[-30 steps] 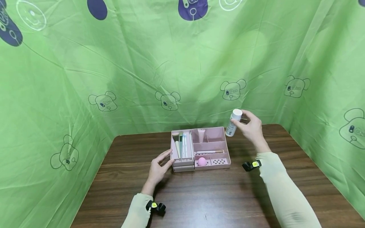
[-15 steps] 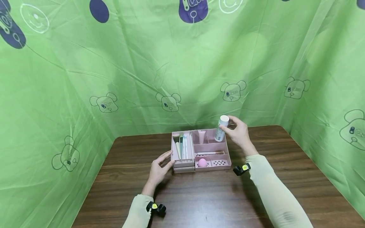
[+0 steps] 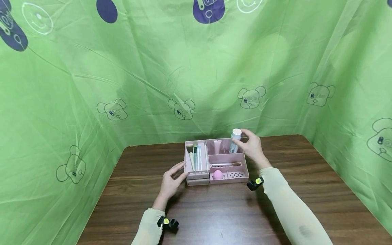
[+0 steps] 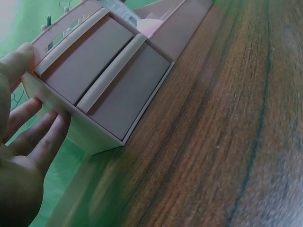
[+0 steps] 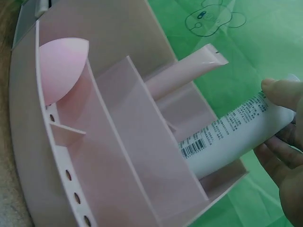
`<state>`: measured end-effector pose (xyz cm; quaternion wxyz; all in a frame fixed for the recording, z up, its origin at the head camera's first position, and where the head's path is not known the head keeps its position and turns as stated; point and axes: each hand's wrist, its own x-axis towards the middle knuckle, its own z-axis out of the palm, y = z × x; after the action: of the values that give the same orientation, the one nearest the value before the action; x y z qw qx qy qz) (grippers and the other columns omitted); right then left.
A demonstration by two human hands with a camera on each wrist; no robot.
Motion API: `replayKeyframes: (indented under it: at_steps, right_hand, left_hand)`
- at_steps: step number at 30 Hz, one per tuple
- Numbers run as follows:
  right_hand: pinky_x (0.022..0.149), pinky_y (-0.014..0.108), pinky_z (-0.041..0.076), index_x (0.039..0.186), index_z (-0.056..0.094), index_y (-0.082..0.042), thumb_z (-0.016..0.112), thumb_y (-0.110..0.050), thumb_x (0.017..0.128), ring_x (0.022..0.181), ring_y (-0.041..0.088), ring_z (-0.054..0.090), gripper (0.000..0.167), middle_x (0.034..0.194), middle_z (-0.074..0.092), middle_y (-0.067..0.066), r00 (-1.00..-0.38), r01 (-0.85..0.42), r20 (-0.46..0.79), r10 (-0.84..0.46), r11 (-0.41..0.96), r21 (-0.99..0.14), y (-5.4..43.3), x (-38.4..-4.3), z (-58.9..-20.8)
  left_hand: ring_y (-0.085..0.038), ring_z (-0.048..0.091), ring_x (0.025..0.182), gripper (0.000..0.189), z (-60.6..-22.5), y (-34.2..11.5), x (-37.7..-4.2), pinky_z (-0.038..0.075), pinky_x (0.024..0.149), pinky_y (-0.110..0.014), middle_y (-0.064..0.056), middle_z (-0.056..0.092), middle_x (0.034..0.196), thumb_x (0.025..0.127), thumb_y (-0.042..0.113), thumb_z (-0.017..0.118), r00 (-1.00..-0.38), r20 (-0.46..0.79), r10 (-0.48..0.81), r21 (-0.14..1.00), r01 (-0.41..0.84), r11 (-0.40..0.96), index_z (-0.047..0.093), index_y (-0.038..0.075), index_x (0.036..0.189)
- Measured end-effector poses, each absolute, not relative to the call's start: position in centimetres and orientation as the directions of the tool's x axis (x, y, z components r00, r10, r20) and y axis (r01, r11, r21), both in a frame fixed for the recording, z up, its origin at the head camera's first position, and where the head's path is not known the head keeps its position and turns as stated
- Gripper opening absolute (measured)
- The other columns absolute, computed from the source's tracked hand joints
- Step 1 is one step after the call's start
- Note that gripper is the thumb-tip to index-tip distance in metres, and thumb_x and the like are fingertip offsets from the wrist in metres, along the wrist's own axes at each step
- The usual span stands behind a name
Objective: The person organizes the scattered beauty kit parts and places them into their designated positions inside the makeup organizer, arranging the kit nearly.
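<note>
A pink desk organizer stands on the table. My right hand pinches a white bottle near its cap, thumb on one side and fingers on the other. In the right wrist view the lower end of the bottle is inside the back right compartment, tilted, beside a pink squeeze tube. My left hand touches the organizer's left front corner. The left wrist view shows its thumb at the top edge and its extended fingers against the side wall, next to two drawers.
Makeup brushes lie in the organizer's left tray. A slender pen-like stick lies in the middle row, and a pink makeup sponge sits in the front row. Green printed cloth hangs close behind the wooden table.
My right hand has carried the bottle leftward and down, from beside the organizer into its back right compartment. My left hand has stayed at the organizer's left corner.
</note>
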<state>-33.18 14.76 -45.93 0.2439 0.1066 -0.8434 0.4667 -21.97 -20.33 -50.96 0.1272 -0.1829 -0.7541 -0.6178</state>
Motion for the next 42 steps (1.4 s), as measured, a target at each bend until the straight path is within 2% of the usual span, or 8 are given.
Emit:
replayKeyframes:
  at_steps: [8,14,19,24,34,42]
  right_hand:
    - [0.078,0.044,0.058,0.116,0.066,-0.005,0.084,-0.023,0.076,0.085,0.032,0.069,0.047,0.1,0.073,0.016,-0.86,-0.395,0.509,0.031,0.591,-0.704,14.5,-33.5,-47.5]
    - [0.08,0.046,0.058,0.112,0.066,-0.003,0.084,-0.022,0.076,0.086,0.035,0.07,0.045,0.098,0.073,0.018,-0.857,-0.383,0.515,0.032,0.629,-0.677,13.9,-33.5,-47.7]
    - [0.083,0.045,0.058,0.109,0.066,-0.002,0.084,-0.021,0.075,0.089,0.035,0.069,0.043,0.099,0.072,0.018,-0.883,-0.323,0.469,0.033,0.683,-0.656,13.4,-33.2,-47.8]
    - [0.086,0.046,0.057,0.111,0.066,-0.002,0.083,-0.023,0.076,0.092,0.033,0.069,0.044,0.101,0.072,0.018,-0.906,-0.273,0.422,0.033,0.716,-0.642,13.0,-32.7,-47.9]
    - [0.088,0.055,0.055,0.114,0.061,-0.002,0.081,-0.023,0.079,0.099,0.04,0.066,0.046,0.107,0.069,0.02,-0.919,-0.235,0.395,0.02,0.774,-0.587,12.6,-32.2,-47.2]
    - [0.089,0.055,0.054,0.114,0.06,-0.003,0.08,-0.024,0.08,0.102,0.041,0.065,0.046,0.109,0.068,0.02,-0.928,-0.211,0.372,0.025,0.789,-0.577,12.6,-32.2,-47.0]
  left_hand:
    - [-0.039,0.057,0.12,0.043,-50.8,-20.2,-21.9,0.042,0.104,-0.06,-0.023,0.058,0.134,0.088,0.008,0.071,-0.896,0.425,0.124,0.882,0.441,0.163,0.06,-0.006,0.127]
    - [-0.038,0.058,0.121,0.042,-50.8,-20.2,-22.0,0.042,0.104,-0.06,-0.023,0.058,0.134,0.088,0.005,0.071,-0.891,0.438,0.121,0.875,0.454,0.169,0.06,-0.006,0.127]
    - [-0.038,0.058,0.12,0.042,-50.9,-20.2,-22.0,0.043,0.103,-0.06,-0.023,0.058,0.134,0.088,0.006,0.071,-0.888,0.444,0.125,0.872,0.46,0.171,0.06,-0.007,0.127]
    - [-0.038,0.058,0.12,0.042,-51.0,-20.1,-22.0,0.042,0.102,-0.062,-0.023,0.058,0.134,0.088,0.006,0.071,-0.885,0.447,0.127,0.87,0.464,0.169,0.06,-0.007,0.127]
    - [-0.038,0.058,0.12,0.042,-51.1,-20.0,-21.9,0.044,0.101,-0.06,-0.023,0.059,0.133,0.088,0.007,0.071,-0.878,0.462,0.122,0.857,0.478,0.193,0.061,-0.007,0.126]
    - [-0.036,0.057,0.122,0.043,-51.0,-20.0,-21.9,0.042,0.103,-0.06,-0.021,0.058,0.134,0.089,0.009,0.071,-0.893,0.432,0.126,0.875,0.449,0.179,0.06,-0.006,0.128]
